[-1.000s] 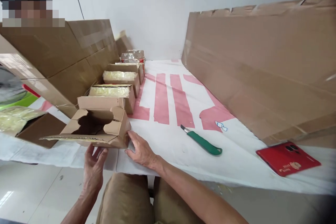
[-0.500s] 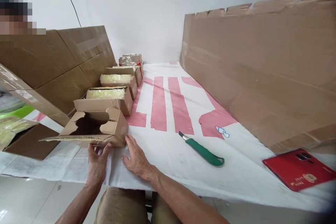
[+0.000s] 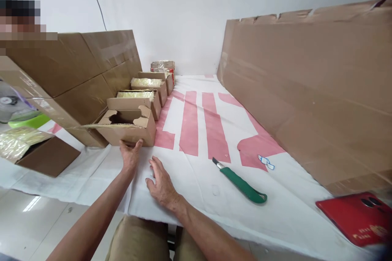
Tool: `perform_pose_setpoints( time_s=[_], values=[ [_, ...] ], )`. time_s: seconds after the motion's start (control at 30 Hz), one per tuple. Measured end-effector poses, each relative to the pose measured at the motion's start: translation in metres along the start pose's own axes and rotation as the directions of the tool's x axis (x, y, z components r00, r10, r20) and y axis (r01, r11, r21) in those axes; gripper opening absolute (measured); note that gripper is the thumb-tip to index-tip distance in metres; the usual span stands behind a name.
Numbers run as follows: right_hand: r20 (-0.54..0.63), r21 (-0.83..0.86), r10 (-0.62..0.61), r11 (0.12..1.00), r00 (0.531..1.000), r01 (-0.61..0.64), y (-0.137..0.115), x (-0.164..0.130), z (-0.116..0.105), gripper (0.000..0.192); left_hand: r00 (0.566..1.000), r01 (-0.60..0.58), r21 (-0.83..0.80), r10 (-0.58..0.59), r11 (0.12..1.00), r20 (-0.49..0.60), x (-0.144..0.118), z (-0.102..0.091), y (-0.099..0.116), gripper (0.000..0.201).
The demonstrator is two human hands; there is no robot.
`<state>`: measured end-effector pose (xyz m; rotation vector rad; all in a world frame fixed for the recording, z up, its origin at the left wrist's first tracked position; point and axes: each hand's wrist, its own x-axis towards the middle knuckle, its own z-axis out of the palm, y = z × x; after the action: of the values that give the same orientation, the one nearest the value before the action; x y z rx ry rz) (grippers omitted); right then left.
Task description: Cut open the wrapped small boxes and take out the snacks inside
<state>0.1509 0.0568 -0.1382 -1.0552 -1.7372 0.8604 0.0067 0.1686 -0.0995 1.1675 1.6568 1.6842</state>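
Note:
A small brown carton (image 3: 130,128) with a torn, opened top stands at the near end of a row of similar cartons (image 3: 143,96) holding yellowish packets. My left hand (image 3: 130,154) reaches out with its fingertips against the carton's near face, fingers apart. Behind it, my right hand (image 3: 161,183) lies flat and open on the white cloth (image 3: 196,171), holding nothing and apart from the carton. A green-handled utility knife (image 3: 241,181) lies on the cloth to the right of that hand.
Large cardboard sheets lean at the left (image 3: 76,73) and right (image 3: 306,89). An open box with a yellowish packet (image 3: 33,151) sits at the left table edge. A red phone (image 3: 358,216) lies at the near right. A person is partly seen at the far left.
The torn carton has slid away from me into line with the row. My left hand followed it forward; my right hand came off the carton and rests on the cloth.

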Motion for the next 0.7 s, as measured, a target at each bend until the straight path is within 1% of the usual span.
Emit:
perform_pose_setpoints(
  time_s=[0.07,0.13,0.2,0.27,0.33,0.4,0.47,0.5,0.57,0.63,0.67,0.7],
  values=[
    [-0.008,-0.001,-0.013,1.000,1.000,0.013,0.000,0.001,-0.001,0.072,1.000,-0.006,-0.006,0.006,1.000,0.029,-0.003,-0.004,-0.001,0.059],
    [-0.021,-0.002,-0.018,1.000,1.000,0.018,0.000,0.002,-0.002,0.071,0.997,-0.006,-0.014,0.007,1.000,0.072,-0.011,-0.010,-0.001,0.052],
    [-0.025,0.004,-0.014,1.000,1.000,0.014,0.000,0.003,-0.004,0.071,0.994,0.008,-0.007,-0.007,1.000,0.106,-0.025,-0.019,-0.001,0.050],
    [-0.018,0.020,-0.010,1.000,1.000,0.010,0.000,0.004,-0.007,0.070,0.990,0.022,0.013,-0.023,1.000,0.142,-0.044,-0.031,0.000,0.053],
    [-0.018,0.045,-0.008,0.999,1.000,0.009,0.000,0.005,-0.009,0.066,0.979,0.015,0.031,-0.021,0.999,0.201,-0.064,-0.046,0.001,0.052],
    [-0.025,0.070,-0.002,0.998,1.000,0.004,0.001,0.006,-0.010,0.063,0.964,-0.018,0.047,0.005,0.999,0.266,-0.079,-0.065,0.006,0.041],
    [-0.034,0.082,0.008,0.997,0.999,-0.005,0.001,0.008,-0.011,0.059,0.958,-0.066,0.074,0.043,0.995,0.284,-0.083,-0.089,0.014,0.028],
    [-0.037,0.081,0.012,0.997,0.999,-0.009,0.002,0.010,-0.012,0.056,0.962,-0.092,0.093,0.065,0.991,0.266,-0.080,-0.104,0.019,0.024],
    [-0.032,0.071,0.020,0.997,0.999,-0.018,0.001,0.012,-0.014,0.050,0.976,-0.135,0.134,0.109,0.982,0.186,-0.062,-0.138,0.031,0.024],
    [-0.015,0.055,0.036,0.998,0.999,-0.035,-0.002,0.013,-0.017,0.045,0.983,-0.177,0.192,0.166,0.965,0.073,-0.032,-0.176,0.043,0.028],
    [-0.007,0.043,0.048,0.998,0.999,-0.047,-0.004,0.014,-0.019,0.044,0.979,-0.200,0.231,0.203,0.952,0.012,-0.015,-0.195,0.049,0.030],
    [-0.001,0.029,0.059,0.998,0.998,-0.059,-0.006,0.015,-0.021,0.043,0.962,-0.238,0.325,0.269,0.915,-0.053,0.003,-0.214,0.054,0.031]
  ],
)
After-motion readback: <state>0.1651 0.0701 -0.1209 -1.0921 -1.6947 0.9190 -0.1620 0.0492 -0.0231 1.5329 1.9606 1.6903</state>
